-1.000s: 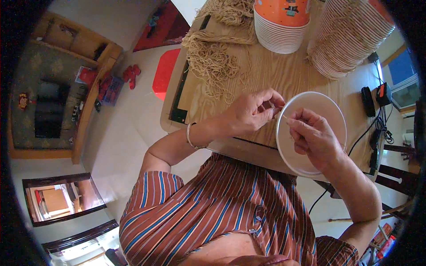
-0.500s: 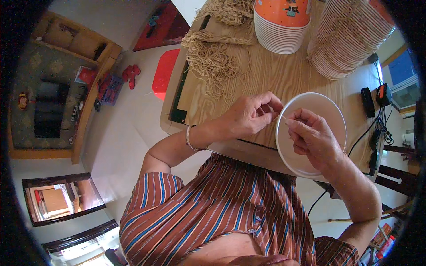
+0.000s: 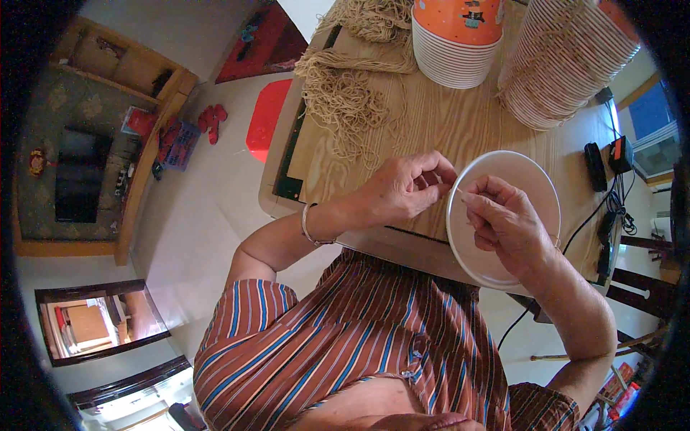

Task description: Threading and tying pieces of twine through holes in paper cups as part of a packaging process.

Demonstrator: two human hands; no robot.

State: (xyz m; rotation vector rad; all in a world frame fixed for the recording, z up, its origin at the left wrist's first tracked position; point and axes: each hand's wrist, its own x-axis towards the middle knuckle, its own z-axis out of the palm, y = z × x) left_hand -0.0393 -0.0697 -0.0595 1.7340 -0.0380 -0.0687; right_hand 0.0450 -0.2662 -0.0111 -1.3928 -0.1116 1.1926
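Observation:
A white paper tub (image 3: 537, 194) lies tipped at the table's near edge, its round mouth toward me. Inside the mouth, my right hand (image 3: 507, 219) is closed in a pinch, with a thin pale strand (image 3: 461, 191) at thumb and fingertip close to the rim. My left hand (image 3: 410, 188) is just outside the rim on the left, fingers curled and thumb toward the index finger. What it pinches is too small to make out. Loose tan twine (image 3: 348, 108) lies heaped beyond my left hand.
Nested tubs with orange print (image 3: 456, 54) stand at the back. A larger stack (image 3: 553, 68), draped with twine, leans at the back right. Black adapters (image 3: 595, 165) and cables lie along the right side of the wooden table (image 3: 445, 122). A red stool (image 3: 267, 118) stands left.
Both hands stay almost where they were at the tub's rim, with only a very slight shift in the left fingers. The tub and twine look the same.

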